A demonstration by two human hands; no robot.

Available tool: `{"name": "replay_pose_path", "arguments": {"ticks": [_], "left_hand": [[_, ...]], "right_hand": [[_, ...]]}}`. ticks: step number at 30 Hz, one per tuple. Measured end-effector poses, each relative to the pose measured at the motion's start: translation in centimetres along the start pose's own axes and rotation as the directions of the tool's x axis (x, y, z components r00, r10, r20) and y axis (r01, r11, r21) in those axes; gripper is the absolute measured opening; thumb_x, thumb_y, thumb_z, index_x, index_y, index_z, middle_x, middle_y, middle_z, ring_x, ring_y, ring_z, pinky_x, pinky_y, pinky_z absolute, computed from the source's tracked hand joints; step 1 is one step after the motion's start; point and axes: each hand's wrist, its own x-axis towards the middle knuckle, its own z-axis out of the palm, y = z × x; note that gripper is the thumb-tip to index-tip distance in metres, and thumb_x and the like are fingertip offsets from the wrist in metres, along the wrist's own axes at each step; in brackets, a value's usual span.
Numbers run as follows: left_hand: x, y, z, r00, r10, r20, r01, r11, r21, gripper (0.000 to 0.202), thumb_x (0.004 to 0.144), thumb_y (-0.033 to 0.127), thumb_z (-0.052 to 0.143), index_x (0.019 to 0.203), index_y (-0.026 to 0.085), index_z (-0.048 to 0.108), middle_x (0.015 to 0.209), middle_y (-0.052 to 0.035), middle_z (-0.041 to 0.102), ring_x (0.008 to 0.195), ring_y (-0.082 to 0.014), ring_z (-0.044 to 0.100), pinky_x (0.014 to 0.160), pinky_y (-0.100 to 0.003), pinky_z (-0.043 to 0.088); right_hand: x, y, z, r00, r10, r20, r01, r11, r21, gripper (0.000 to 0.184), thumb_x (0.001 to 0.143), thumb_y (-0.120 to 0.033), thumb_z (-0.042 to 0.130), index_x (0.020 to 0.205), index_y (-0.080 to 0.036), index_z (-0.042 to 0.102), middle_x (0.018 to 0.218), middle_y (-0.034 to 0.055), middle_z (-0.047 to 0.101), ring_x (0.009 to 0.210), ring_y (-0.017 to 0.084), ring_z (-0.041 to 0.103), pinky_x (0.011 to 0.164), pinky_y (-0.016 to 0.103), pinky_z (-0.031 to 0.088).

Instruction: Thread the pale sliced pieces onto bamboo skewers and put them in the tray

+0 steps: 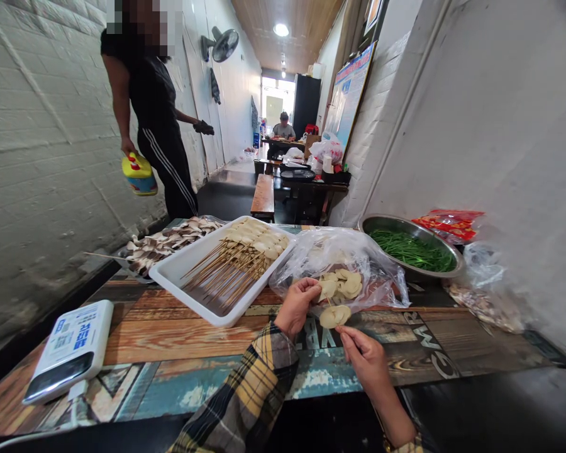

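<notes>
My left hand pinches a thin pale round slice between thumb and fingertips. Just below it, a skewer with pale slices is held in my right hand, its fingers closed at the lower edge of the slices. A short length of thin stick shows above these slices; the rest of the skewer is mostly hidden. Behind both hands lies an opened clear plastic bag with more loose pale slices at its mouth. Left of it, a white tray holds rows of filled skewers.
Sliced mushrooms lie beyond the tray's left side. A metal bowl of green stalks stands at right, beside plastic bags. A white device with a cable sits front left. Someone stands at left holding a yellow jug.
</notes>
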Motion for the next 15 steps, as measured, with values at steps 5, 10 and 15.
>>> {"name": "replay_pose_path", "arguments": {"ticks": [5,10,15], "left_hand": [[-0.1,0.15,0.11,1.0,0.014,-0.023,-0.014,1.0,0.009,0.03,0.055,0.032,0.082,0.07,0.013,0.064,0.063,0.0012,0.058,0.053,-0.0083,0.05,0.058,-0.025,0.046],[-0.03,0.06,0.07,0.999,0.022,-0.043,-0.021,1.0,0.022,0.028,0.056,0.029,0.081,0.071,0.013,0.064,0.062,0.0016,0.058,0.053,-0.0073,0.048,0.055,-0.021,0.04],[0.13,-0.06,0.07,0.997,0.057,-0.052,-0.053,0.995,0.081,0.028,0.056,0.031,0.08,0.072,0.013,0.064,0.06,0.0016,0.058,0.051,-0.0073,0.048,0.052,-0.02,0.035]], "right_hand": [[-0.02,0.01,0.03,1.0,0.013,0.002,-0.013,1.0,0.023,0.036,0.088,-0.04,0.055,0.099,-0.012,0.076,0.052,-0.0006,0.058,0.044,0.013,0.052,0.047,0.023,0.044],[-0.02,-0.22,-0.02,1.0,0.009,-0.004,-0.009,1.0,0.022,0.037,0.088,-0.041,0.055,0.101,-0.012,0.076,0.051,-0.0006,0.057,0.044,0.013,0.051,0.046,0.023,0.044],[0.06,-0.24,-0.02,1.0,0.026,0.002,-0.026,0.999,0.029,0.039,0.089,-0.044,0.055,0.098,-0.012,0.075,0.051,-0.0001,0.058,0.044,0.014,0.052,0.045,0.023,0.044]]}}
